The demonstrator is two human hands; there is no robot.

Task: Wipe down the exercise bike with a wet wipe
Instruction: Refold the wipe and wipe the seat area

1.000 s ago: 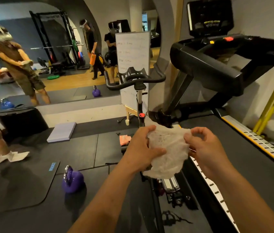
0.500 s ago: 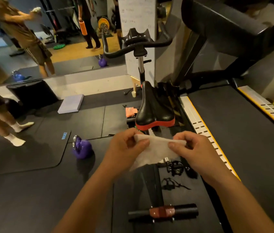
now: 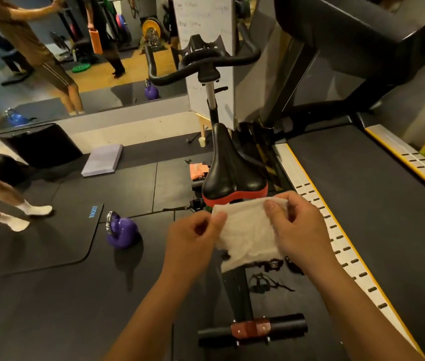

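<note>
A black exercise bike stands in front of me, with a black saddle [image 3: 233, 170] edged in red, curved handlebars [image 3: 203, 63] farther away and a rear floor bar [image 3: 253, 329] near my feet. A white wet wipe [image 3: 245, 235] is spread between both hands just behind the saddle, hanging in the air and apart from the bike. My left hand [image 3: 190, 243] pinches its left edge. My right hand [image 3: 294, 225] grips its right side with thumb and fingers.
A treadmill [image 3: 362, 204] runs close along the right. A purple kettlebell [image 3: 121, 231] sits on the black floor mat at left, beyond it a grey pad [image 3: 102, 160]. Another person's legs [image 3: 10, 204] stand at far left. A whiteboard [image 3: 203, 48] and mirror are ahead.
My view has tilted down, so the saddle and rear floor bar came into sight. The wipe went from held up and unfolded to folded lower, just behind the saddle.
</note>
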